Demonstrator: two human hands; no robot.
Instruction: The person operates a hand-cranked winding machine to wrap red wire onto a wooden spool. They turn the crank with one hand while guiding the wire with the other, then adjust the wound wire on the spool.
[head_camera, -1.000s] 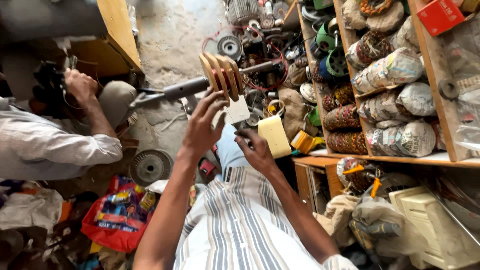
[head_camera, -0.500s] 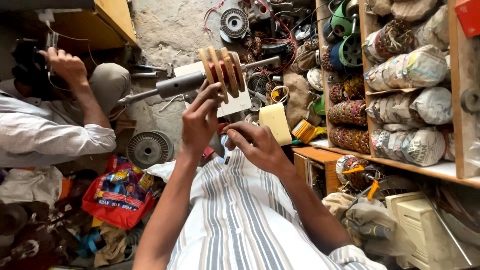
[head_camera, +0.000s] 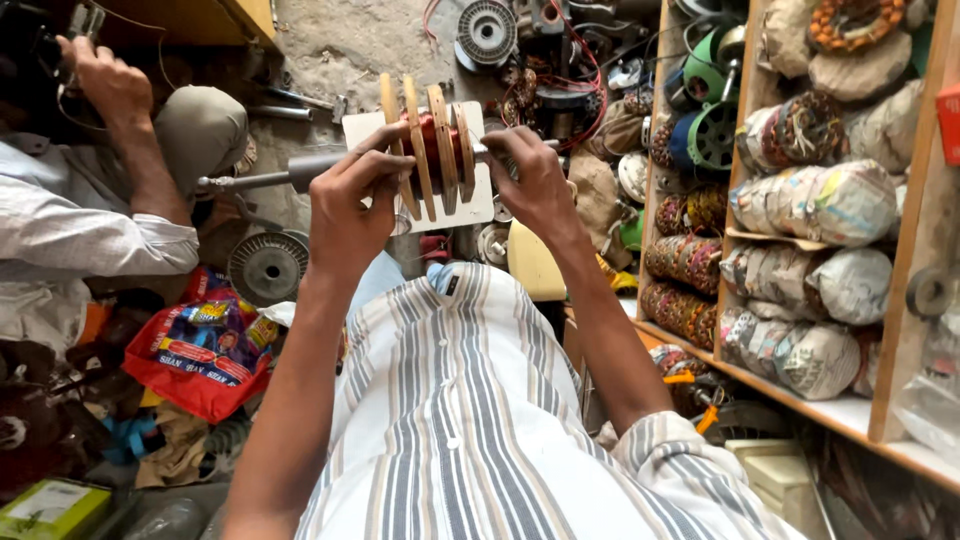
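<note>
A winding former (head_camera: 430, 150) made of several wooden plates sits on a metal shaft (head_camera: 260, 178), with reddish copper wire wound between the plates. A white board (head_camera: 480, 205) stands behind it. My left hand (head_camera: 350, 205) grips the left wooden plates, fingers curled over their top edge. On the former's right end my right hand (head_camera: 535, 185) is closed around the shaft and the outer plate. Both forearms reach up from my striped shirt (head_camera: 470, 420).
A person in a white shirt (head_camera: 70, 235) works at the left, one hand (head_camera: 105, 80) raised. Wooden shelves (head_camera: 900, 290) at the right hold paper-wrapped coils (head_camera: 820, 210). Motor parts (head_camera: 485, 30), a round metal rotor (head_camera: 265, 268) and a red bag (head_camera: 205, 355) lie on the floor.
My right hand has risen from below the former onto its right end. My left hand has stayed on the plates, and the former now sits closer and larger in view.
</note>
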